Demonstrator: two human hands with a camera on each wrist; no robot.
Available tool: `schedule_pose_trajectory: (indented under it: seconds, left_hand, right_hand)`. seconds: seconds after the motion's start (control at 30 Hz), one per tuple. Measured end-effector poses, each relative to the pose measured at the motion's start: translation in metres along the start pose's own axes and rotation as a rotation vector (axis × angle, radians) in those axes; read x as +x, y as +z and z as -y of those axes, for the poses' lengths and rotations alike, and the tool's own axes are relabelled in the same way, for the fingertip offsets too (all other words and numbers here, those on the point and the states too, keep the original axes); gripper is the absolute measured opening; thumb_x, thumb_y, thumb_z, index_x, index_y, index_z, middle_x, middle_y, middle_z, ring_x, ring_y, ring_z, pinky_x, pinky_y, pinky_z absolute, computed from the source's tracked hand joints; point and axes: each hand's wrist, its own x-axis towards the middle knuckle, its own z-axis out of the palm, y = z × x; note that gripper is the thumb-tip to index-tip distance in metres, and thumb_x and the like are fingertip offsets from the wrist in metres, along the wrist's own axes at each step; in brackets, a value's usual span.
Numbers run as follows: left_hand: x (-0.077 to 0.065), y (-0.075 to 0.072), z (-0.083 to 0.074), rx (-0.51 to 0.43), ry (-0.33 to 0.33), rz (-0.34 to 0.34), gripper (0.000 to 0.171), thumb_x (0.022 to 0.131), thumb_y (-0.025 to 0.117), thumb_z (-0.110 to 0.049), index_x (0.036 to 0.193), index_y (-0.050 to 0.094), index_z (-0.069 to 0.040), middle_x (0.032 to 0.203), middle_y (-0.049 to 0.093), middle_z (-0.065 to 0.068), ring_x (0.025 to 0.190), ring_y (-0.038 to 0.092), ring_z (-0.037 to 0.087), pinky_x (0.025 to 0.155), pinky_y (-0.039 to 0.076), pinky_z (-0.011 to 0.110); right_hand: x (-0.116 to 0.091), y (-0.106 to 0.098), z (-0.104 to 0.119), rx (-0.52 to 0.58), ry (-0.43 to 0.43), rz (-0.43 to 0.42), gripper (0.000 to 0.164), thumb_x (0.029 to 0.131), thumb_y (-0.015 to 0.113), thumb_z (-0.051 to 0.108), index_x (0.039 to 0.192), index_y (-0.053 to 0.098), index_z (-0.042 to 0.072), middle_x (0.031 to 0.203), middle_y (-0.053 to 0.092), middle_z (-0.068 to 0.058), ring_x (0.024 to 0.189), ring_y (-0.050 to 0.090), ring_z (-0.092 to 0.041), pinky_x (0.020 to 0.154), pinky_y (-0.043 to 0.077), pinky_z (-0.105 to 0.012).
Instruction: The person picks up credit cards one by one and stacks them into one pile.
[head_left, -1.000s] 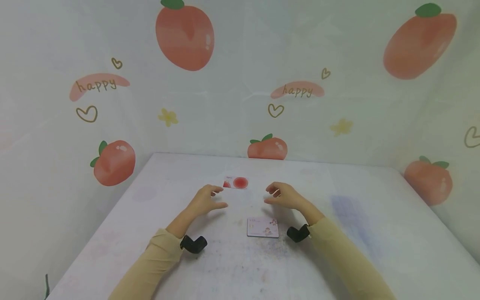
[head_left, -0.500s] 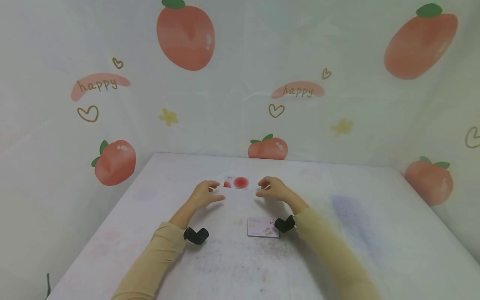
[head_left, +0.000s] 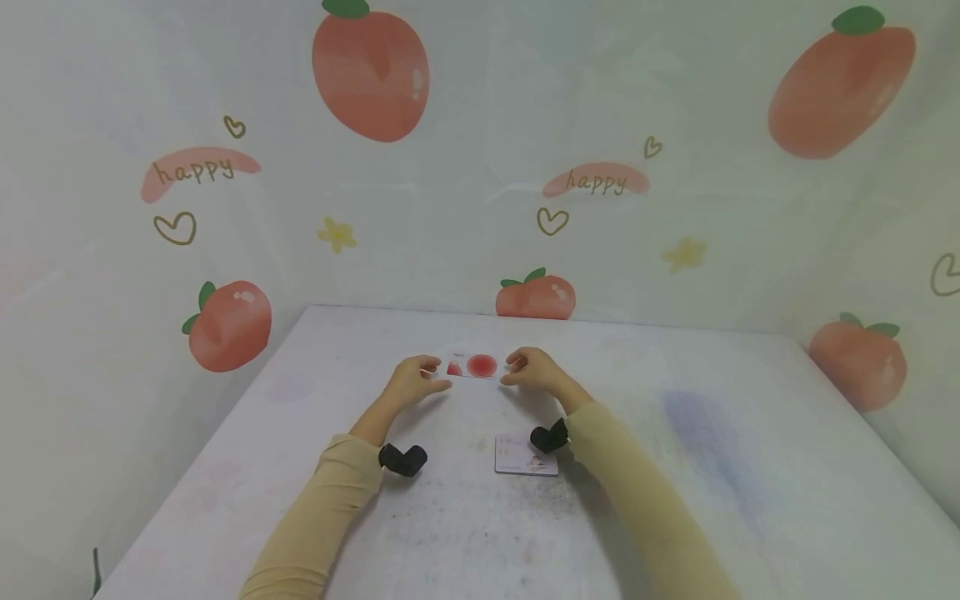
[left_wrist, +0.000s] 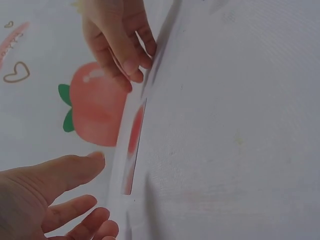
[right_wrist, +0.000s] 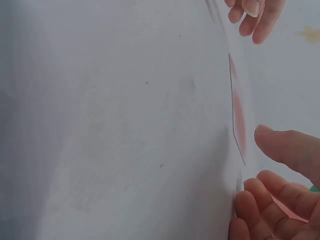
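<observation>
A thin white card with red round prints (head_left: 481, 365) lies flat toward the back of the table. My left hand (head_left: 411, 380) hovers just off its left end, thumb and fingers spread apart around nothing. At the opposite end is my right hand (head_left: 536, 372), its fingers loosely bent and the thumb apart from them. From the left wrist, the card (left_wrist: 134, 142) shows nearly edge-on between both hands. The right wrist view has the card (right_wrist: 239, 117) just beyond the right thumb (right_wrist: 282, 145). Nearer the front lies a pale pink card-like stack (head_left: 513, 458), partly covered by the right wrist camera.
Black wrist cameras (head_left: 402, 460) stick out below both forearms. The white tabletop (head_left: 450, 533) carries smudges and a bluish stain at right. Behind it hangs a white backdrop (head_left: 465, 225) printed with red fruit, hearts and lettering.
Both hands have moved forward toward the printed card, the right hand also leftward. The right wrist camera now overlaps the pink stack. Neither card nor stack has moved.
</observation>
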Motion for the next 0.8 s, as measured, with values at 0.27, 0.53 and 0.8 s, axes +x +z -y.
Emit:
schedule_pose_trajectory:
  seconds: [0.27,0.53,0.8]
  left_hand:
    - [0.006,0.002,-0.005,-0.069,-0.012,-0.033,0.046,0.084,0.065,-0.016,0.123,0.054,0.007,0.120,0.059,0.024,0.112,0.055,0.036,0.095,0.046,0.043]
    - [0.030,0.013,0.013,-0.131,0.024,-0.047,0.045,0.084,0.067,-0.025,0.120,0.059,0.001,0.114,0.064,0.017,0.108,0.059,0.025,0.090,0.049,0.033]
    - [0.034,0.017,0.005,-0.108,-0.046,-0.034,0.041,0.085,0.061,-0.014,0.121,0.057,0.005,0.116,0.061,0.023,0.111,0.057,0.033,0.093,0.047,0.040]
  right_hand:
    - [0.013,0.006,0.004,-0.021,0.029,-0.009,0.042,0.079,0.072,0.017,0.114,0.058,-0.001,0.101,0.063,-0.014,0.090,0.057,-0.022,0.081,0.048,-0.031]
    - [0.023,0.012,0.010,-0.012,0.075,0.006,0.044,0.079,0.072,0.017,0.117,0.057,0.001,0.105,0.061,-0.014,0.091,0.055,-0.021,0.084,0.048,-0.031]
    - [0.024,0.015,0.013,-0.027,0.082,-0.002,0.047,0.078,0.073,0.017,0.118,0.055,0.001,0.101,0.059,-0.011,0.088,0.053,-0.019,0.080,0.046,-0.028]
